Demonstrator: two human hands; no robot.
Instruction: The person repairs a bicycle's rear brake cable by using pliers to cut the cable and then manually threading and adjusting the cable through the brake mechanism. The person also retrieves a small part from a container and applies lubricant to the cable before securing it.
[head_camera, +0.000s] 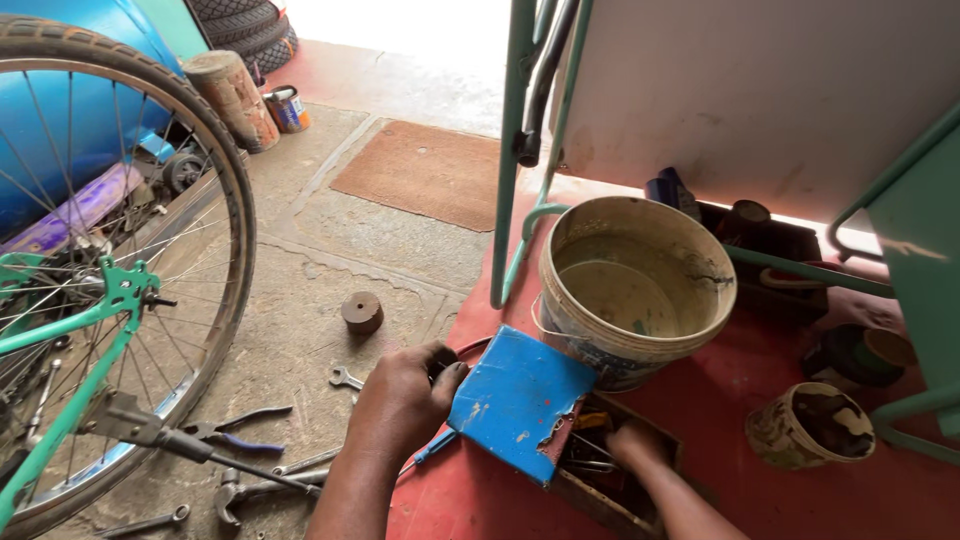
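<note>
A workshop floor, grey concrete meeting red-painted cement, with a worn mat (425, 172) at twelve o'clock. The left hand (400, 398) curls its fingers over the edge of a blue lid (518, 398), holding it tilted up over a wooden toolbox (625, 500) at five o'clock. The right hand (637, 447) reaches inside the box; its fingers are hidden. A dirty bucket (636, 283) stands just beyond, a bicycle wheel (120, 270) at nine o'clock, pliers (240, 432) and spanners nearby.

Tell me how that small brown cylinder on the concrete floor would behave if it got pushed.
The small brown cylinder stands on a flat end, so a nudge would probably slide it, not roll it. Tipped on its side, its round wall would likely let it roll. It looks solid, apart from a centre hole, so perhaps heavy for its size.
</note>
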